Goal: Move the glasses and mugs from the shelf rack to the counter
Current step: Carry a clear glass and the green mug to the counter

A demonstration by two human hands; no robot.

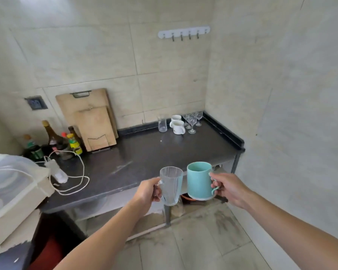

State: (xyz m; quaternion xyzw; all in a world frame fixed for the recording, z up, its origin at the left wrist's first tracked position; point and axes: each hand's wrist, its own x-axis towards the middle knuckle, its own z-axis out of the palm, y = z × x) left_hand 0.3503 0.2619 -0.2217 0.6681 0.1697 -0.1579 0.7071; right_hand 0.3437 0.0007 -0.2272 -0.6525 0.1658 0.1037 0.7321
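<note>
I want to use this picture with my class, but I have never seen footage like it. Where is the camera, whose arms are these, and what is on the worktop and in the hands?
There is one picture, taken by a wide-angle camera worn on a person's head, looking forward and down. So the two bare arms reaching in from the bottom are that person's own; no machine is involved.

The left hand holds a clear glass mug by its handle. The right hand holds a teal mug the same way. Both are upright, in the air near the front edge of the dark counter.

At the counter's far corner stand a tall glass, two white mugs and some stemmed glasses. To the left are cutting boards leaning on the wall, bottles and a white cord.
</note>
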